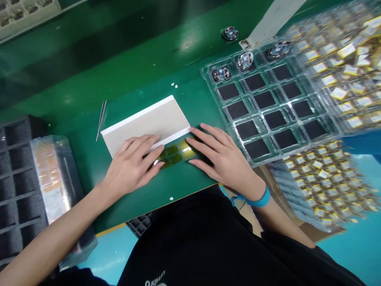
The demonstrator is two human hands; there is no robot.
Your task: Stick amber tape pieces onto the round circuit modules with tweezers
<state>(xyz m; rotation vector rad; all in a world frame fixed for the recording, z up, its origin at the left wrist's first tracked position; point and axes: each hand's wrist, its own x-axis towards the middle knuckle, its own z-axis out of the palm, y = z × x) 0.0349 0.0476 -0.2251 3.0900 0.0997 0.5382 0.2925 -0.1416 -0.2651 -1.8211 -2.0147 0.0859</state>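
A pale sheet with white strips along its long edges (145,123) lies flat on the green table. Along its near edge is a glossy yellow-green translucent film with darker squares (175,155). My left hand (133,159) rests over the sheet's near left part, fingers stretched. Its index finger and thumb lie apart at the film's left end, where a small dark shiny bit shows between them, too small to name. My right hand (220,157) has its fingers spread. Their tips touch the film's right end and the sheet's near right corner.
Tweezers (101,119) lie left of the sheet. A clear compartment tray (268,107) holds several round circuit boards; another board (230,33) sits behind it. Trays of yellow-and-white parts (327,182) stand right. At left are a black foam tray (20,171) and a plastic-wrapped pack (55,178).
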